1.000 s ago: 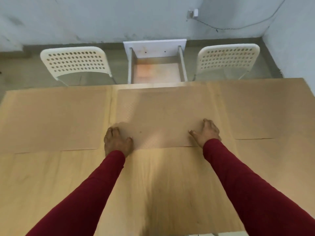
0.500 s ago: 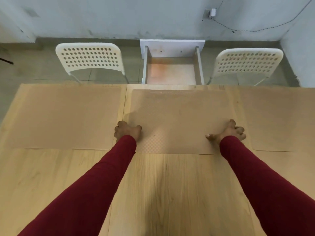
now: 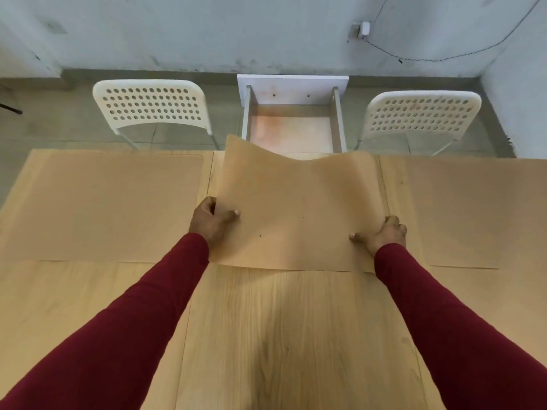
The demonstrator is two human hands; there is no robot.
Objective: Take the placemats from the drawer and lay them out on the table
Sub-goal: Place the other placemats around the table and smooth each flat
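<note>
While one placemat [image 3: 112, 205] lies flat at the left end of the table [image 3: 266, 335], with a white chair [image 3: 151, 105] past the far edge, the left hand [image 3: 211, 221] pinches the middle placemat [image 3: 299, 214], thumb on top. Its far edge is lifted and wavy, partly blocking the open drawer [image 3: 293, 125]. Right hand [image 3: 381, 235] grips the other side. Then another mat [image 3: 473, 211] and second chair [image 3: 420, 116].

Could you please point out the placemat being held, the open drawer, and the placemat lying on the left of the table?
held placemat [image 3: 296, 214]: head view, middle of its sheet.
open drawer [image 3: 291, 131]: head view, its bare bottom panel.
left placemat [image 3: 112, 205]: head view, middle of its flat surface.
</note>
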